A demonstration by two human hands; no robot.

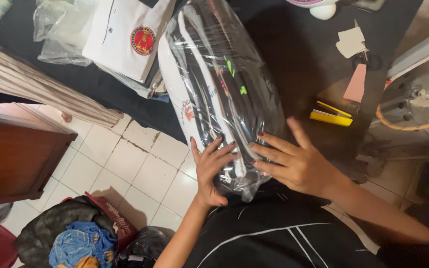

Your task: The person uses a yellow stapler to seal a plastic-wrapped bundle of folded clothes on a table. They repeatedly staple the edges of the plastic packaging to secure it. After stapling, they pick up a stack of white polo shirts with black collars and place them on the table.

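A long clear plastic bag (214, 74) stuffed with folded black and white garments lies on a dark table (294, 54), its near end hanging over the edge toward me. My left hand (209, 171) presses flat against the bag's near left side, fingers spread. My right hand (294, 161) rests on the near right end with fingers spread across the plastic. Neither hand closes around anything.
A folded white shirt with a round red badge (125, 34) lies in plastic at the back left. A yellow stapler (329, 114), paper scraps (352, 42) and a pink card (356, 84) sit at right. A wooden cabinet (16, 154) and a basket of clothes (75, 238) stand on the tiled floor.
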